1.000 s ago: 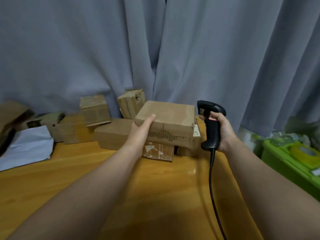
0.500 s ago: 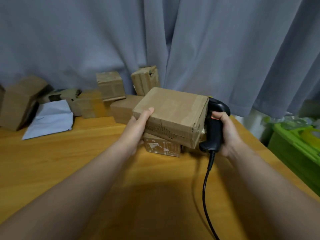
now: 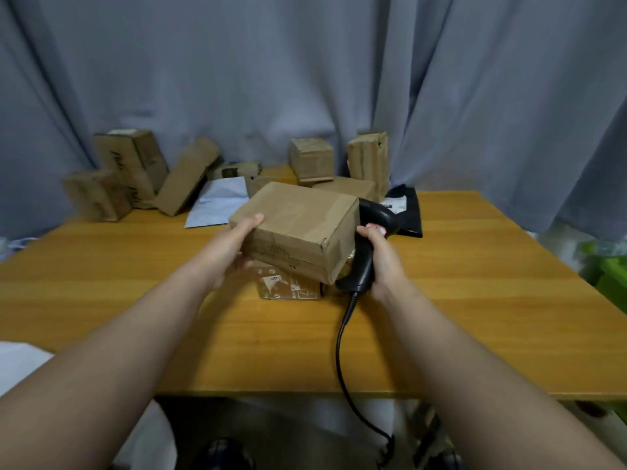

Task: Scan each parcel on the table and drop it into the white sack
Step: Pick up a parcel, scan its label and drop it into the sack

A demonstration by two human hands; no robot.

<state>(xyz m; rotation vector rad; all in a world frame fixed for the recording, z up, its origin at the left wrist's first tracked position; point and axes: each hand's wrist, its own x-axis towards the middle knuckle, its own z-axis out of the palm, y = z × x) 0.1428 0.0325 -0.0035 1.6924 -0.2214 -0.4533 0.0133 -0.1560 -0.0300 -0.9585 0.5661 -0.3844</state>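
Observation:
My left hand (image 3: pixel 234 245) grips the left side of a brown cardboard parcel (image 3: pixel 298 228), lifted above the wooden table (image 3: pixel 475 300). My right hand (image 3: pixel 380 259) holds a black corded barcode scanner (image 3: pixel 369 239) right against the parcel's right side. Under the lifted parcel lies a flat box with printed symbols (image 3: pixel 288 286). At the lower left edge shows a bit of white material (image 3: pixel 17 364), maybe the sack.
Several cardboard boxes (image 3: pixel 135 171) stand along the back of the table by the grey curtain (image 3: pixel 305 79). A white mailer (image 3: pixel 217 201) and a black mailer (image 3: pixel 403 212) lie among them. A green bin (image 3: pixel 610 276) stands to the right. The scanner cable (image 3: pixel 342 368) hangs over the front edge.
The parcel has been lifted off the pile and drawn toward me, with the scanner staying at its right side. The view has tilted down and back, showing more of the table.

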